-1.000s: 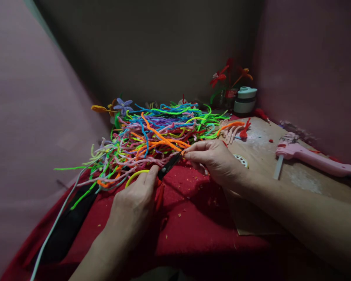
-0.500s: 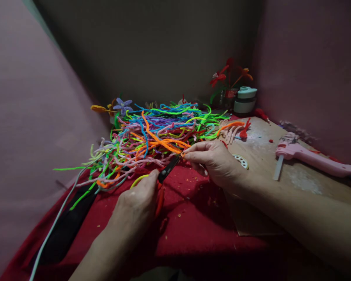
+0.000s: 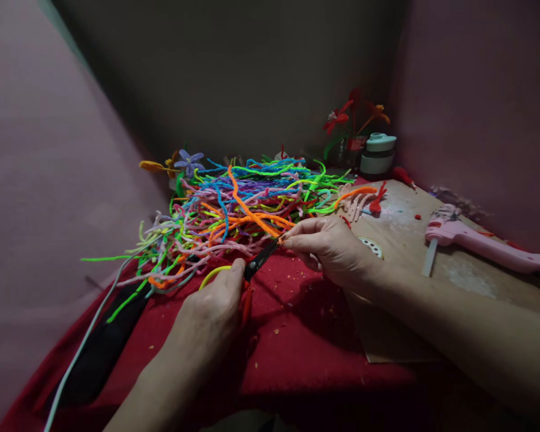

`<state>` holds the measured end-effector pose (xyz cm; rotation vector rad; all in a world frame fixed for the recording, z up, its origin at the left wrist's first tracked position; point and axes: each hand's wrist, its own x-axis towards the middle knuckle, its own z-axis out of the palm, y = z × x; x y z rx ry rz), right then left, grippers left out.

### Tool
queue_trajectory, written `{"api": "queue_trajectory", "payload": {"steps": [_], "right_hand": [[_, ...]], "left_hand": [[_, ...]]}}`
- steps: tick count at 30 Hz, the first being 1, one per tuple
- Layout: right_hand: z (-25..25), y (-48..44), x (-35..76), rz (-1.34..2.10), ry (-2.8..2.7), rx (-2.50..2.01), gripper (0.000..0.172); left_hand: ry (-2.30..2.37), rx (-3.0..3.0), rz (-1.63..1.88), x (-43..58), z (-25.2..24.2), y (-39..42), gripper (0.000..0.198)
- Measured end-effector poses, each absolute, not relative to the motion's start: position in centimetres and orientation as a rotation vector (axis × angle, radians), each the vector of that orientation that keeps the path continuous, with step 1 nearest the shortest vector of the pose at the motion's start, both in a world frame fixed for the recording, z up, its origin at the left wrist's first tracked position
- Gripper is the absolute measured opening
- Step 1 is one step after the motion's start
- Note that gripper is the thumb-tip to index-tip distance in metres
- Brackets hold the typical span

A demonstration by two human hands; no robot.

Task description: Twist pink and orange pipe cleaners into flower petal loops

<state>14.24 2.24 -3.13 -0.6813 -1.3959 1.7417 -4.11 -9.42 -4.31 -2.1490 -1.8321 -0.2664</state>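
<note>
My left hand [image 3: 211, 309] is closed around the handles of a pair of scissors [image 3: 261, 259] with black at the pivot and red and yellow grips. The blades point up and to the right, with their tips at the fingertips of my right hand [image 3: 335, 249]. That hand pinches an orange pipe cleaner [image 3: 244, 207], whose long free end leans up and left over the pile. Whether the blades are touching the pipe cleaner is hard to make out. Behind both hands lies a tangled pile of colourful pipe cleaners [image 3: 252, 187].
A pink glue gun [image 3: 486, 243] with a glue stick lies on a brown board [image 3: 472, 282] at the right. Pipe-cleaner flowers [image 3: 337, 117] and a pale green-lidded container [image 3: 378, 153] stand behind. A white cable [image 3: 87, 330] crosses the left side of the red cloth [image 3: 292, 354], strewn with orange bits.
The upper end of the orange pipe cleaner has swung slightly to the right. Both hands and the scissors stay almost where they were.
</note>
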Motion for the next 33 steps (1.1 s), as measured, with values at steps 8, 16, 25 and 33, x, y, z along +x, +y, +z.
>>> {"api": "queue_trajectory", "payload": {"steps": [8, 16, 25, 33], "right_hand": [[-3.0, 2.4, 14.3, 1.714, -1.390, -0.686, 0.007], [-3.0, 2.4, 14.3, 1.729, -1.320, -0.682, 0.006], [-3.7, 2.8, 14.3, 1.941, -1.342, -0.486, 0.014], [-3.7, 2.4, 14.3, 1.908, -1.498, -0.490, 0.019]], "left_hand": [[-2.147, -2.298, -0.473, -3.7, -2.6, -9.6, 0.032], [-2.228, -2.261, -0.053, -5.8, -1.9, -8.6, 0.029], [-2.455, -2.611, -1.471, -3.3, -0.5, -4.1, 0.030], [-2.312, -2.286, -2.528, 0.2, -1.1, -1.6, 0.018]]}}
